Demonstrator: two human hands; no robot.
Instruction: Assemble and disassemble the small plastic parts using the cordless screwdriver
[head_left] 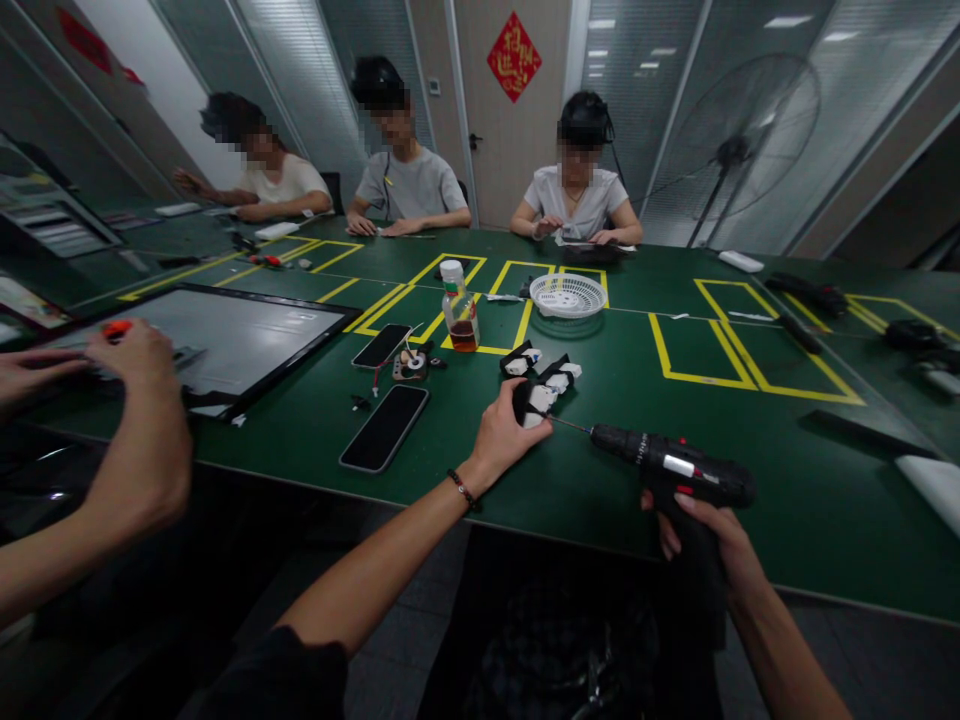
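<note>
Green worktop [847, 510], toward near edge: my left hand [504, 428] grips a white-and-black part [541, 398]; my right hand [721, 530] holds a drill [675, 466], its bit [571, 426] aimed there (contact unconfirmed). Likely screwdriving; the next move calls for steady alignment. Beyond, toward far edge: basket [568, 308].

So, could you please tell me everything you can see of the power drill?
The power drill looks mostly black and plastic, with red accents and a pale label on its side. The right hand grips its handle. Its body lies roughly level, chuck pointing left, and a thin bit extends toward the black-and-white part in the left hand; contact is unclear. The lower handle is lost in shadow.
</note>
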